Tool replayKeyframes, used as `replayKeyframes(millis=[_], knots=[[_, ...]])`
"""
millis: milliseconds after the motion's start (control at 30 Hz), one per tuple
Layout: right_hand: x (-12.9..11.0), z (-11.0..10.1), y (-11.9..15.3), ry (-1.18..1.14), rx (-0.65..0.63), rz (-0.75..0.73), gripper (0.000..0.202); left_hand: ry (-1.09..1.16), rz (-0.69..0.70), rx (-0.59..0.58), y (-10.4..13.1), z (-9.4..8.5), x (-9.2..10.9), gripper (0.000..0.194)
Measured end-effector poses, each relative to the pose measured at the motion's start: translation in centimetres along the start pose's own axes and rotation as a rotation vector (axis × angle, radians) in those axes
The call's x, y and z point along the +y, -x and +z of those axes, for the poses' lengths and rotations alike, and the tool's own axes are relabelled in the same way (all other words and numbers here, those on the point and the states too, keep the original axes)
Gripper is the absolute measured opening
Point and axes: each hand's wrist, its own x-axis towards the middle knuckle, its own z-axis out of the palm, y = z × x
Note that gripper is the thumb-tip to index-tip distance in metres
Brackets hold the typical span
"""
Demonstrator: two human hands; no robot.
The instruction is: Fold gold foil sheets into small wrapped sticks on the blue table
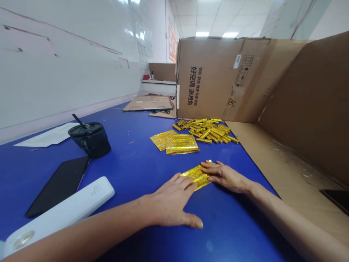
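A sheet of shiny gold foil paper lies on the blue table between my two hands. My left hand rests on its left end with the fingers stretched out and the thumb spread toward me. On its right end lie the extended fingers of my right hand. Both palms face down and neither hand grips anything. Farther back is a stack of gold foil sheets, two of them visibly overlapping. Behind that stack, a pile of rolled gold foil tubes reaches the cardboard.
A dark mug with a straw or spoon, a black phone and a long white device stand on the left. White paper lies by the wall. Large cardboard box panels enclose the back and right; flat cardboard lies behind.
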Motion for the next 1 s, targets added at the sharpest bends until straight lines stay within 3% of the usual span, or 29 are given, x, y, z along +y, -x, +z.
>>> replayKeyframes(millis=[233, 433, 600, 767, 1000], knots=[[0.0, -0.1, 0.1, -0.027, -0.001, 0.014, 0.044, 0.012, 0.014, 0.017, -0.1, 1.4, -0.9, 0.095], [0.1, 0.4, -0.1, -0.043, 0.097, 0.062, 0.045, -0.01, -0.007, 0.032, 0.0, 1.8, -0.6, 0.095], [-3.3, 1.5, 0.5, 0.137, 0.266, 0.152, 0.046, -0.016, -0.075, 0.045, -0.2, 2.3, 0.3, 0.102], [-6.9, 2.4, 1.7, 0.04, 0.048, -0.015, 0.059, -0.024, -0.132, 0.122, -0.4, 2.6, 2.4, 0.102], [-3.7, 2.2, 0.4, 0.098, -0.001, -0.032, 0.063, -0.015, -0.128, 0.07, -0.1, 3.0, 3.2, 0.102]])
